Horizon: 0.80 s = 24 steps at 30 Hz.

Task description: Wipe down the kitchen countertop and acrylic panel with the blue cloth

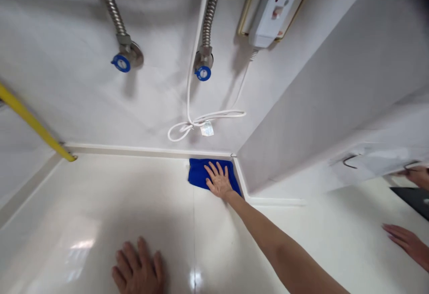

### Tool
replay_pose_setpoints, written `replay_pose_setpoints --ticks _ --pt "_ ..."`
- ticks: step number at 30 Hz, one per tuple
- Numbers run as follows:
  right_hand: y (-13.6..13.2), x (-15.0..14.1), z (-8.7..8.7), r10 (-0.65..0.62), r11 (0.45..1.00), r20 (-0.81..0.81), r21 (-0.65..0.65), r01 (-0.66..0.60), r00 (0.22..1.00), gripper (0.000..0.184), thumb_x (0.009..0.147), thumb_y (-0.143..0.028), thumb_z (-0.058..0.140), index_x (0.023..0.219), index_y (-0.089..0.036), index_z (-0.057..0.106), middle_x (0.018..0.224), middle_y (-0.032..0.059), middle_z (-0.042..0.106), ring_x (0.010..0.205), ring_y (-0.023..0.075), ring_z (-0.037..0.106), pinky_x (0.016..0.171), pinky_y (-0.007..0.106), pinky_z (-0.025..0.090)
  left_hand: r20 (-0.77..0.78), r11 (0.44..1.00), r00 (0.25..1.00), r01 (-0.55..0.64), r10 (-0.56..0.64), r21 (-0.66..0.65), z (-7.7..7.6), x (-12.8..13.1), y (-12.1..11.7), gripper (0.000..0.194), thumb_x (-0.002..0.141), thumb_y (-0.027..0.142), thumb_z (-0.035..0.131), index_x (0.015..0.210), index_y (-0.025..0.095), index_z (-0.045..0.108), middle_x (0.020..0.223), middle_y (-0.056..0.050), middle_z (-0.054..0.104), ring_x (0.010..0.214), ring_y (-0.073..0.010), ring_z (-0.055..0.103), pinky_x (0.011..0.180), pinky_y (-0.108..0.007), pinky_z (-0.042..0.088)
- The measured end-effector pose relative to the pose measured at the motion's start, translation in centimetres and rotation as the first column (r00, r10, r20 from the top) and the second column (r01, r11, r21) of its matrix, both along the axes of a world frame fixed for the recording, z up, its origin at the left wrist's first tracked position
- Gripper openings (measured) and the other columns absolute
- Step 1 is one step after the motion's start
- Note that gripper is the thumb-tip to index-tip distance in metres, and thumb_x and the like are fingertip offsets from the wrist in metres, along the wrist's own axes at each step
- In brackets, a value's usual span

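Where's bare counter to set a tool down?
Bare counter lies left of the blue cloth, between the wall trim and the left hand. Crowded at the corner, where the right hand presses the cloth.

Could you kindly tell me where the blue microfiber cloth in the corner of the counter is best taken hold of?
Pinch the blue microfiber cloth at its free near-left edge, coming in low from the open white counter. Its far and right edges lie against the white upstand, leaving little room there, and the right hand lies flat over its middle.
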State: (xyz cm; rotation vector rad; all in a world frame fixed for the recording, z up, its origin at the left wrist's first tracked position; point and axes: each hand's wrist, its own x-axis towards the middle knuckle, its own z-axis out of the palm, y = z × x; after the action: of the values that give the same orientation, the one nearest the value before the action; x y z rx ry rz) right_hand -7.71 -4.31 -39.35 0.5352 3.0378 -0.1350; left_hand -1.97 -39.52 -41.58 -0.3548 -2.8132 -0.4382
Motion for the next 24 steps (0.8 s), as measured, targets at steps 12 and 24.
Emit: replay_pose_setpoints --ticks 12,24 --pt "-15.0 15.6 4.4 0.456 0.802 -0.050 -0.410 -0.435 0.888 0.068 0.098 -0.052 0.032 0.158 -0.029 0.008 0.166 0.0067 -0.001 0.149 0.0376 -0.015 0.112 0.075 -0.011 -0.111 1.000 0.993 0.028 -0.027 0.010 1.5 0.3 0.2 0.063 0.094 0.033 0.034 0.149 0.002 0.029 0.159 -0.032 0.015 0.150 -0.0461 0.006 0.114 -0.072 0.020" --pt "-7.2 36.2 -0.5 -0.020 0.988 -0.154 -0.152 -0.004 0.988 0.069 0.093 -0.039 0.046 0.156 -0.035 0.018 0.164 0.0023 0.020 0.151 0.0364 0.014 0.116 0.072 0.013 -0.190 0.994 0.977 0.080 -0.093 -0.075 2.1 -0.5 -0.1 0.071 0.088 0.046 0.034 0.144 0.003 0.037 0.148 -0.035 0.034 0.139 -0.0536 0.028 0.098 -0.072 0.036"
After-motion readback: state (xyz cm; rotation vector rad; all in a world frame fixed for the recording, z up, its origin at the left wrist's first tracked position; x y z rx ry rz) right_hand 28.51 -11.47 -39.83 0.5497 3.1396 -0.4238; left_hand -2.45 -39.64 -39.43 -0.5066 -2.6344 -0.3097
